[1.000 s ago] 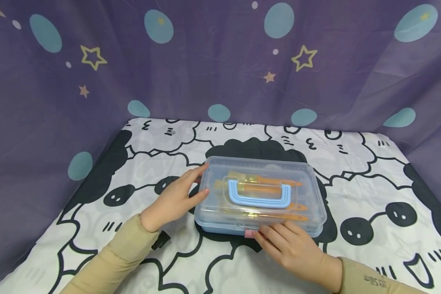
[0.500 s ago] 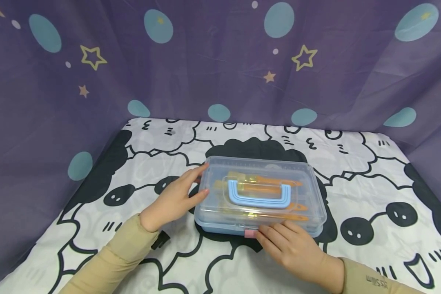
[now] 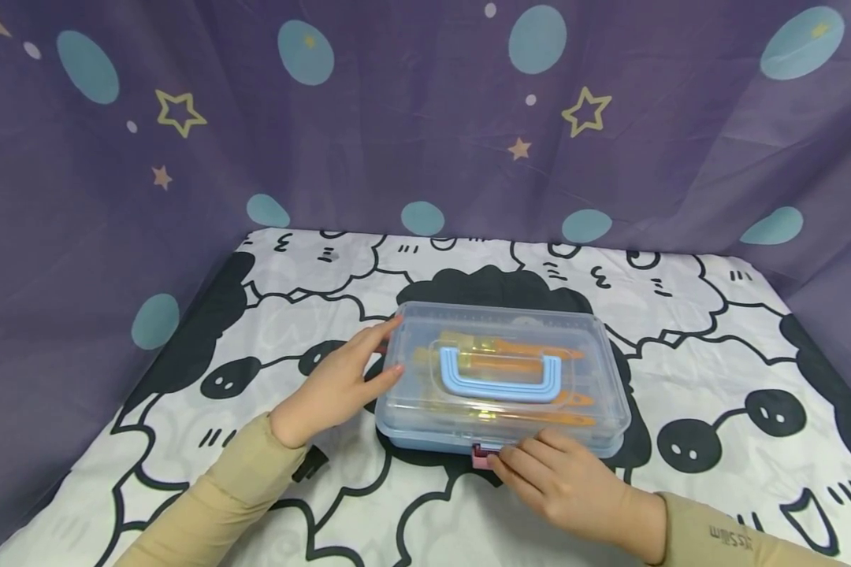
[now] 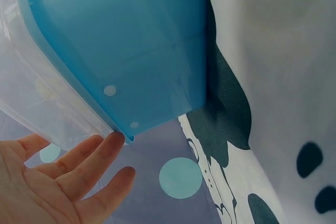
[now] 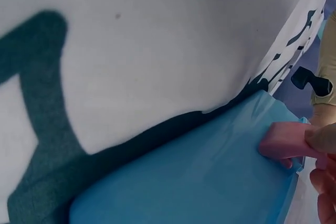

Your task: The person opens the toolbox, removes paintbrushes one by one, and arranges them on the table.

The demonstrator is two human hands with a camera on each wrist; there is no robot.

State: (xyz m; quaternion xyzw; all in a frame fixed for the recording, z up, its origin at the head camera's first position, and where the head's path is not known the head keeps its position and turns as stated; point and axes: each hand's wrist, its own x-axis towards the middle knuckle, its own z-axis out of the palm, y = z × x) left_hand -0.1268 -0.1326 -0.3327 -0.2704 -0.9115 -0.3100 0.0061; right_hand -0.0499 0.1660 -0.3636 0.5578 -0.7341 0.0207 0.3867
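The right hand [image 3: 563,480] pinches the pink latch [image 3: 481,461], tilted out from the front of the lidded plastic box [image 3: 425,441]. The left hand's [image 3: 333,394] extended fingers touch the box's left end; light counter-pressure there should steady it against the latch's pull. Paintbrushes [image 3: 535,347] lie inside; cartoon-print cloth [image 3: 510,524] underneath.

Purp. curtain [image 3: 411,142] behind b&w tablecloth [image 3: 688,378]

1. The pink latch [image 3: 481,461] on the front of the box [image 3: 499,376] is tipping outward and sitting lower, nearer the table's [image 3: 468,524] near edge.
2. Its dark red inner side is now showing, where only plain pink was facing up half a second ago.
3. The right hand [image 3: 566,482], pinching it, is shifting slightly toward that edge.
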